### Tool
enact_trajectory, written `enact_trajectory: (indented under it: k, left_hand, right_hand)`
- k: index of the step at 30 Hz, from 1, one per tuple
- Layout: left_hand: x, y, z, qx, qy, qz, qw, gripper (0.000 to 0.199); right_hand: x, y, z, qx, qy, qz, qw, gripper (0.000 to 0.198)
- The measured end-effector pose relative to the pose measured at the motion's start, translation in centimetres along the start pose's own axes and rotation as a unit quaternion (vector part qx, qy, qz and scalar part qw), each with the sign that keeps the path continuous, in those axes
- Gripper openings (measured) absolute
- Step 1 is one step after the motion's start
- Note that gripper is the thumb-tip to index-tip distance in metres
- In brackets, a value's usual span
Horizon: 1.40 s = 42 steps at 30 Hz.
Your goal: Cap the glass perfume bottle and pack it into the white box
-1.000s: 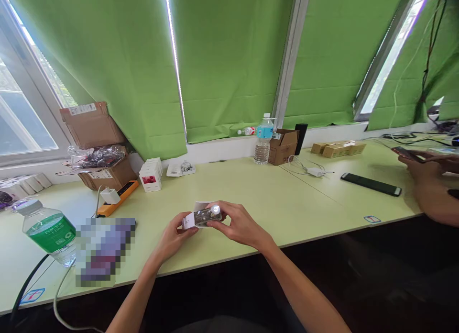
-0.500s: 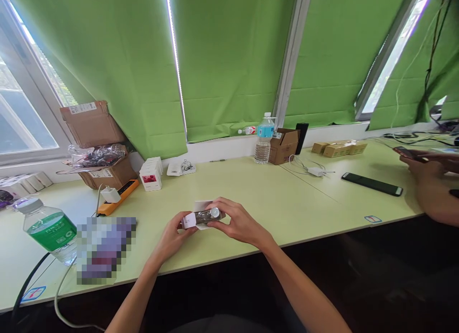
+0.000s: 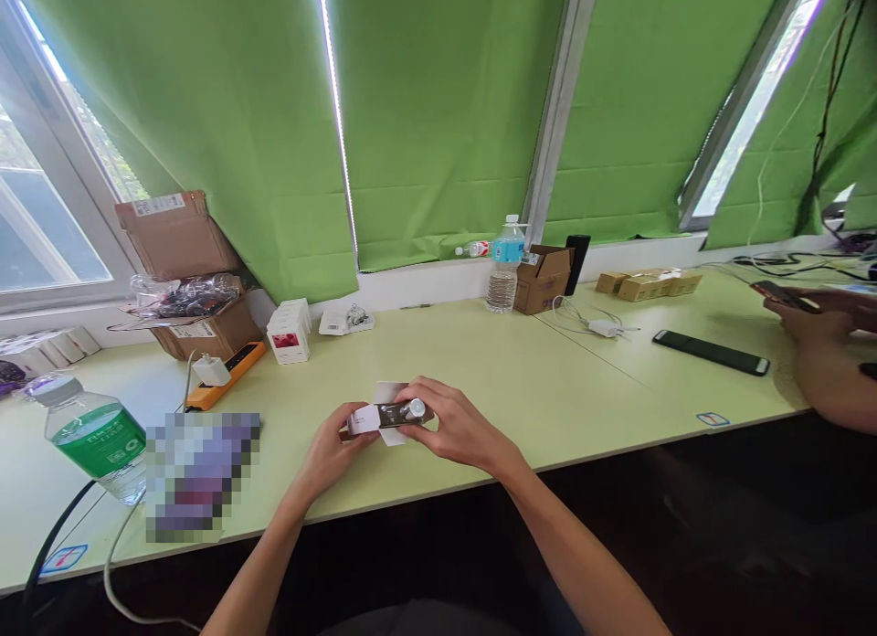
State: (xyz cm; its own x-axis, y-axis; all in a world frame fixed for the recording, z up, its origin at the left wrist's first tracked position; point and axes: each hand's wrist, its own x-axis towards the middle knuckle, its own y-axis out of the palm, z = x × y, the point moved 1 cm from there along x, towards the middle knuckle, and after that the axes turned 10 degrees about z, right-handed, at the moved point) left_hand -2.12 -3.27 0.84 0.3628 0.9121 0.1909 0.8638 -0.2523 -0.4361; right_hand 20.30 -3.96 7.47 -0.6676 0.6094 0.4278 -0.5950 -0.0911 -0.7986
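Note:
In front of me, above the near part of the table, my left hand (image 3: 333,446) grips a small white carton (image 3: 364,419) by its left end. The carton's flaps stand out at its right end. From that end sticks a dark item in clear plastic wrap (image 3: 393,414) with a round silvery-white cap or knob; its exact kind I cannot make out. My right hand (image 3: 458,428) holds this item near its capped end, fingers behind and thumb in front. How deep it sits in the carton is hidden.
Left are a green-labelled water bottle (image 3: 96,439), an orange power strip (image 3: 233,376), small white boxes (image 3: 289,333) and an open cardboard box (image 3: 206,330). Behind stands a large bottle (image 3: 503,275). To the right lies a black phone (image 3: 711,352), near another person's hands (image 3: 822,330).
The carton and the wrapped item have shifted slightly right, and more of the carton's white side shows. Both hands keep their hold.

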Motion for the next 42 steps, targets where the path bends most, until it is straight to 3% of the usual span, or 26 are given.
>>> enact_trajectory:
  k: [8, 15, 27, 42]
  left_hand:
    - [0.1, 0.2, 0.0, 0.007, 0.007, 0.002, 1.000, 0.031]
    - [0.3, 0.8, 0.9, 0.091, 0.019, -0.054, 0.994, 0.030]
    - [0.3, 1.0, 1.0, 0.134, 0.024, -0.076, 0.988, 0.027]
    - [0.3, 0.9, 1.5, 0.135, 0.028, -0.083, 0.987, 0.032]
  right_hand:
    - [-0.1, -0.3, 0.2, -0.021, -0.018, 0.006, 1.000, 0.029]
    - [0.0, 0.4, 0.6, -0.058, -0.017, 0.009, 0.998, 0.026]
    - [-0.2, 1.1, 1.6, -0.174, -0.016, 0.036, 0.984, 0.024]
    - [-0.2, 1.5, 2.2, -0.179, -0.009, 0.063, 0.982, 0.030]
